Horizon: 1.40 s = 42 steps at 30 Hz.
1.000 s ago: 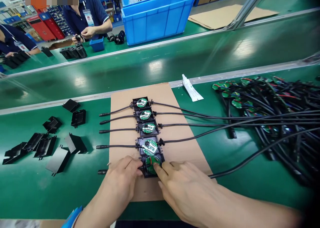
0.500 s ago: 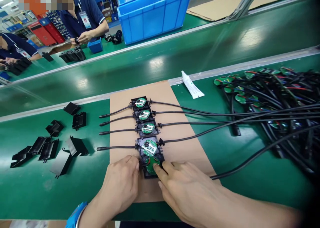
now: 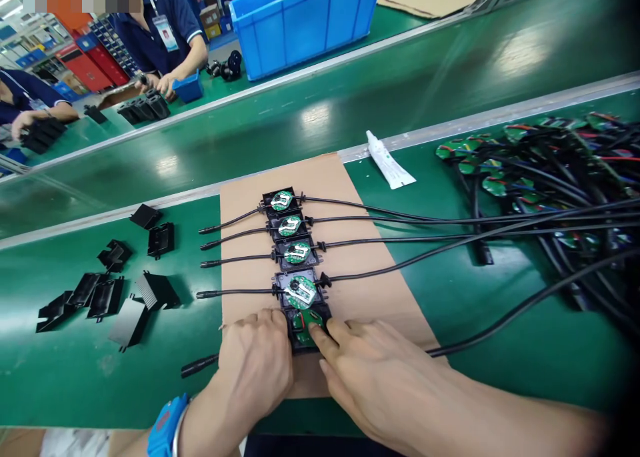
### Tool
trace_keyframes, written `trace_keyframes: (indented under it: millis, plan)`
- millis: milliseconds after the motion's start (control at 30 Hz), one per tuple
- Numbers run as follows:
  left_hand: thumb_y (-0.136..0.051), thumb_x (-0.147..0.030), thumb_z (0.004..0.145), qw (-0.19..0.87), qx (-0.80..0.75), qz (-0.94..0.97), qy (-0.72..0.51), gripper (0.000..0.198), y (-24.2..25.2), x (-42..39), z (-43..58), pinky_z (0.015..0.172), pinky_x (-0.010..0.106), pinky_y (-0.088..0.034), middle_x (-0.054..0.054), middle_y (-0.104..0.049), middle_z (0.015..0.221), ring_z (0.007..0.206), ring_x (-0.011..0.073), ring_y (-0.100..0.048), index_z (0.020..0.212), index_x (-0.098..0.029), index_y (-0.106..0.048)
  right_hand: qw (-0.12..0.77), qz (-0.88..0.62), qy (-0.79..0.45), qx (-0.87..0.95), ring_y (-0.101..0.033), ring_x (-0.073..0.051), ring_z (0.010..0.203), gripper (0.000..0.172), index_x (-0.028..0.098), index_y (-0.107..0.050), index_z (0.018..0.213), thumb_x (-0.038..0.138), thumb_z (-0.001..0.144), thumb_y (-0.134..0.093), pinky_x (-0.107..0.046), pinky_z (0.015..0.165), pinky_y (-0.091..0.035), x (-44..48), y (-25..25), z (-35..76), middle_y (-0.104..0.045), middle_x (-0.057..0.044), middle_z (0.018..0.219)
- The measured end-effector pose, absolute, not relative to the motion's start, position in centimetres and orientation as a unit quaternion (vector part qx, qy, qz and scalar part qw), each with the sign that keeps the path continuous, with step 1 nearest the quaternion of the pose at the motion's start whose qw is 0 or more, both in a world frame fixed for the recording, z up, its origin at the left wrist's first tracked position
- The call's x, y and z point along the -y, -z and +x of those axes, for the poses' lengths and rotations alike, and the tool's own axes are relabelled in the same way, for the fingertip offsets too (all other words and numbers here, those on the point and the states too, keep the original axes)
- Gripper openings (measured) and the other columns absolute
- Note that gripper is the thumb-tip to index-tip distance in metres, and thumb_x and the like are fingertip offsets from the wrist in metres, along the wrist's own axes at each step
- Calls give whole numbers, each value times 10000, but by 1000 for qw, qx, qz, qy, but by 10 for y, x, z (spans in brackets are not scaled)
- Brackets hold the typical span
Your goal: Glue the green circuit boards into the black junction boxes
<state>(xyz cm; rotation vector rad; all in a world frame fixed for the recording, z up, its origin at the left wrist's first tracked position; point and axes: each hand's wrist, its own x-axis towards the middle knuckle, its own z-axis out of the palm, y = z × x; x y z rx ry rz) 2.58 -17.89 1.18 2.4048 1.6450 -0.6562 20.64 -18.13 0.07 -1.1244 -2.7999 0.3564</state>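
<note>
On a brown cardboard sheet [image 3: 360,297] lies a column of several black housings, each with a round green circuit board and black cables running left and right. My left hand [image 3: 255,363] is curled with its fingers pressed against the left side of the nearest housing [image 3: 303,329]. Beside it, my right hand [image 3: 370,370] lies over the housing's right side, its forefinger pressing down on the green board. The housing just beyond it [image 3: 299,290] lies free, as do the farther ones [image 3: 287,225].
Several loose black plastic covers [image 3: 107,293] lie scattered at the left. A white tube [image 3: 387,163] rests near the conveyor rail. A big tangle of black cables with green boards [image 3: 545,183] fills the right. Across the green belt stand a blue bin [image 3: 300,23] and other people.
My left hand has slid forward and closed in on the nearest housing's left side. That housing's left cable end now lies angled toward me. The view has shifted slightly.
</note>
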Motion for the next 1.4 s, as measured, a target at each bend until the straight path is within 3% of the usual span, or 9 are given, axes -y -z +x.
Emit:
trace_keyframes:
  millis: [167,300,533,733,900,1033,1133,1267,1400]
  plan:
    - [-417,-117,842,23,-551,827,105,166,-12,186,18,608,449,-540,120,-610,781,679,283,-622,873,-127,-580,56,-372,-99,921,-536,-197,506,260,130,-684,985,219,805,-519,-340,481,-129,183,0,207,-625,-61,693]
    - [-334,-86,875,-25,-496,864,-87,382,2,209,3,788,363,-545,150,-620,1049,923,243,-616,1199,-93,-536,65,-370,-102,921,-533,-195,501,289,121,-680,1020,204,806,-505,-341,474,-155,184,-2,206,-634,-69,715]
    - [-353,-3,794,-114,-490,862,-69,540,34,238,12,823,379,-541,176,-584,1184,1063,304,-576,1321,-39,-465,39,-381,-208,900,-606,-234,656,297,117,-657,1034,214,827,-467,-326,551,-324,176,-14,209,-666,-110,822]
    - [-407,-62,807,28,-473,874,-107,494,3,219,6,715,386,-574,149,-600,1105,912,260,-614,1285,-116,-521,-19,-414,-371,831,-589,-215,754,263,186,-523,1025,177,762,-511,-264,573,-342,161,-36,225,-625,-21,729]
    - [-498,-113,893,53,-408,883,-228,220,9,207,13,874,381,-522,102,-621,1073,961,223,-587,1090,-141,-592,2,-428,-312,848,-553,-179,673,81,189,-503,850,141,787,-492,-272,597,-346,172,-33,226,-594,-24,756]
    - [-427,0,860,90,-395,895,-185,236,24,203,17,962,399,-475,77,-631,1071,925,194,-586,971,-146,-576,56,-428,-207,878,-542,-187,629,146,172,-495,828,107,879,-375,-301,595,-337,178,-14,222,-580,-55,751]
    - [-409,21,838,94,-402,897,-160,251,27,204,16,977,406,-464,81,-624,1083,920,198,-587,935,-149,-566,92,-476,-224,845,-539,-169,572,178,184,-445,812,150,937,-323,-282,548,-320,176,0,222,-563,-28,671]
    - [-348,26,843,80,-403,898,-155,327,24,205,15,1009,396,-433,84,-619,1118,976,202,-585,1004,-145,-575,69,-498,-269,821,-494,-143,509,171,198,-401,812,178,952,-305,-259,505,-287,171,4,226,-515,18,592]
    - [-326,22,810,39,-398,904,-155,499,21,206,21,964,374,-444,100,-625,1120,997,218,-582,1248,-121,-518,-12,-470,-251,846,-520,-150,599,122,182,-454,838,122,902,-369,-262,537,-296,168,1,226,-561,-26,732]
